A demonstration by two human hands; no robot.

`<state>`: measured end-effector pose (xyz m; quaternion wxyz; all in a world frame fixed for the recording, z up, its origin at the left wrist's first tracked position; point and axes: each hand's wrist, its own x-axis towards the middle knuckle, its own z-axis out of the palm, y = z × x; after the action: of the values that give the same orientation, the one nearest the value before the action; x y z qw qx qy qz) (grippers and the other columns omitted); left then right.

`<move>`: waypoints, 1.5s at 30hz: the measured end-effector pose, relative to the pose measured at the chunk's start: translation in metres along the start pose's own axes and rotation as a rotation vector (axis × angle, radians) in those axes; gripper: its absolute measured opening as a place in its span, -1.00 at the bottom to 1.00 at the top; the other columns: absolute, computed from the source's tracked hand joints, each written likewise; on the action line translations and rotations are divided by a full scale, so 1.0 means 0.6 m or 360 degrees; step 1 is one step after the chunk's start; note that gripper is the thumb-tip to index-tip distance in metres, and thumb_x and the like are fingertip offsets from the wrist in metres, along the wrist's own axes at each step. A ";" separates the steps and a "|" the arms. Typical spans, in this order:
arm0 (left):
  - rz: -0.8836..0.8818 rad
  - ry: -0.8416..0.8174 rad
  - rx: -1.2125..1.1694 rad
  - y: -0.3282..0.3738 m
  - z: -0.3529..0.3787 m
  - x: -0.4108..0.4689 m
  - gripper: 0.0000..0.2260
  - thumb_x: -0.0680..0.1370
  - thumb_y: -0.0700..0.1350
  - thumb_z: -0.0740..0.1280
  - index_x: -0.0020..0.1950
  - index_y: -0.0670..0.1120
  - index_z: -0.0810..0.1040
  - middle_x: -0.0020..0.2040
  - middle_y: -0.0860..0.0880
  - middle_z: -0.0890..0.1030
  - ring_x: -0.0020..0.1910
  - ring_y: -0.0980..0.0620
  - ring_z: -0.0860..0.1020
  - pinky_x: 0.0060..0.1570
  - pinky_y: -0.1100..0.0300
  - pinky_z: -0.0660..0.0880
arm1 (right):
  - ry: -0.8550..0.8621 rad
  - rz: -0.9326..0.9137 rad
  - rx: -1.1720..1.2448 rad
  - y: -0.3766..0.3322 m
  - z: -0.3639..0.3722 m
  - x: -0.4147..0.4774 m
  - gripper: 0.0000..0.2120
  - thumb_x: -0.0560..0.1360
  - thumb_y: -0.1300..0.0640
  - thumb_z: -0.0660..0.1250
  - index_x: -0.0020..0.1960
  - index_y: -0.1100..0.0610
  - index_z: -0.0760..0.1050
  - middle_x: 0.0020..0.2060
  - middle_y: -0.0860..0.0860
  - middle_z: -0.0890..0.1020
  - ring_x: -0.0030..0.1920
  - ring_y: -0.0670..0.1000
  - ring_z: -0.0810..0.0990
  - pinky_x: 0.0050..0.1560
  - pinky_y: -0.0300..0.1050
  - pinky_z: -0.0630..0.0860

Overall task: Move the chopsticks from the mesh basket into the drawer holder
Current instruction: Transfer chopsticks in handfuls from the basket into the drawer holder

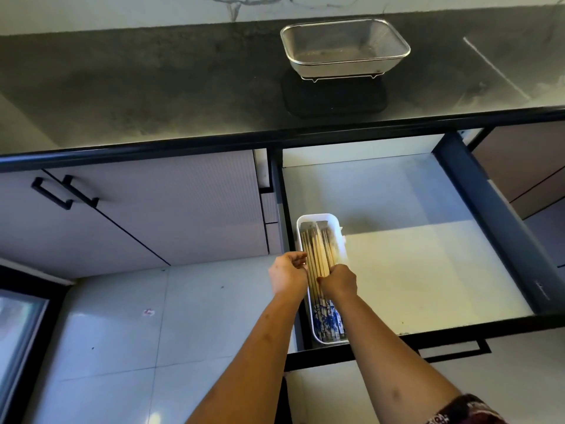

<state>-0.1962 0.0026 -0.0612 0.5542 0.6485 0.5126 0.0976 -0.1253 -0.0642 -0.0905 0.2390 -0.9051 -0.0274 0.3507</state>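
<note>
1. Both hands are down at the white holder [340, 240] in the open drawer [428, 270], one on each side of the chopsticks [318, 255].
2. Left hand [289, 275] sits curled at the bundle's left edge; can't tell if it's actually gripping.
3. Right hand [337, 281] is pinched on the sticks mid-length.
4. Chopsticks lie lengthwise in the holder, blue patterned ends toward the drawer front.
5. Mesh basket [345, 47] is up on the dark counter [153, 81], well apart from the hands.
</note>
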 end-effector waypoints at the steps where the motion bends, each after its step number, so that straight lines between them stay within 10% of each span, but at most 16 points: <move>1: 0.0009 -0.0001 0.0023 0.000 0.000 0.000 -0.77 0.49 -0.31 0.32 0.11 -0.11 0.59 0.05 -0.04 0.64 -0.07 0.15 0.53 -0.03 0.34 0.45 | 0.0009 -0.0002 0.0001 0.000 0.001 0.000 -0.75 0.49 0.19 0.35 0.14 0.25 0.54 0.07 0.19 0.62 0.04 0.19 0.60 -0.19 -0.15 0.43; 14: 0.0058 -0.0022 0.0110 -0.007 0.000 -0.020 -0.73 0.50 -0.31 0.32 0.18 -0.13 0.56 0.10 -0.06 0.63 0.01 0.12 0.54 0.02 0.34 0.42 | 0.0265 -0.0131 -0.0316 -0.003 0.005 -0.020 -0.78 0.54 0.37 0.11 0.10 0.23 0.44 0.06 0.16 0.58 -0.06 0.10 0.53 -0.17 -0.10 0.42; 21: 0.0038 -0.0005 0.0122 -0.023 -0.006 -0.047 -0.72 0.51 -0.30 0.30 0.20 -0.11 0.55 0.09 -0.04 0.62 -0.06 0.16 0.51 -0.37 0.57 0.30 | 0.0305 -0.0214 -0.0551 0.003 -0.001 -0.040 -0.72 0.52 0.40 0.12 0.19 0.25 0.43 0.12 0.18 0.57 0.11 0.16 0.56 -0.07 -0.08 0.46; 28: 0.0124 -0.0036 0.0297 -0.021 -0.019 -0.093 -0.73 0.56 -0.25 0.25 0.25 -0.13 0.51 0.17 -0.10 0.59 0.01 0.07 0.52 -0.03 0.34 0.47 | 0.0331 -0.0324 -0.0627 0.018 -0.026 -0.088 -0.78 0.52 0.36 0.19 0.12 0.20 0.47 0.05 0.13 0.60 0.04 0.13 0.58 -0.17 -0.10 0.45; 33: 0.0412 -0.0049 0.0674 -0.026 -0.023 -0.139 -0.72 0.60 -0.13 0.16 0.29 -0.08 0.48 0.20 -0.09 0.57 0.05 0.01 0.53 0.05 0.19 0.48 | 0.0462 -0.0433 -0.0608 0.030 -0.050 -0.123 -0.76 0.50 0.33 0.20 0.14 0.18 0.47 0.04 0.10 0.60 0.04 0.13 0.57 -0.13 -0.08 0.47; 38: 0.0778 -0.0097 0.1072 -0.049 -0.032 -0.173 -0.63 0.60 0.13 0.05 0.29 0.01 0.42 0.29 -0.03 0.51 0.19 0.02 0.48 0.15 0.15 0.43 | 0.0850 -0.0568 -0.0742 0.067 -0.082 -0.147 -0.66 0.50 0.19 0.23 0.28 0.14 0.41 0.21 0.07 0.55 0.28 0.11 0.46 0.46 0.07 0.15; 43: 0.1532 -0.0417 0.1618 -0.070 -0.052 -0.188 -0.47 0.57 0.23 -0.21 0.51 0.11 -0.09 0.53 0.06 0.10 0.50 0.12 -0.11 0.43 0.18 -0.15 | 0.1042 -0.0317 -0.0360 0.129 -0.109 -0.164 -0.44 0.58 0.10 0.15 0.52 0.19 0.10 0.51 0.12 0.16 0.53 0.15 0.06 0.50 0.12 -0.09; 45: 0.1793 -0.0445 0.1789 -0.075 -0.060 -0.189 -0.51 0.60 0.14 -0.13 0.51 0.09 -0.14 0.53 0.05 0.08 0.49 0.09 -0.13 0.44 0.10 -0.09 | 0.1135 -0.0088 0.0055 0.156 -0.120 -0.170 -0.33 0.59 0.07 0.18 0.55 0.24 -0.09 0.55 0.16 -0.02 0.55 0.17 -0.06 0.51 0.09 -0.07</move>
<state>-0.2978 -0.0690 -0.0351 0.0717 0.9974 0.0071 0.0078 -0.1664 -0.1990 -0.0232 0.2583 -0.9652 0.0392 0.0065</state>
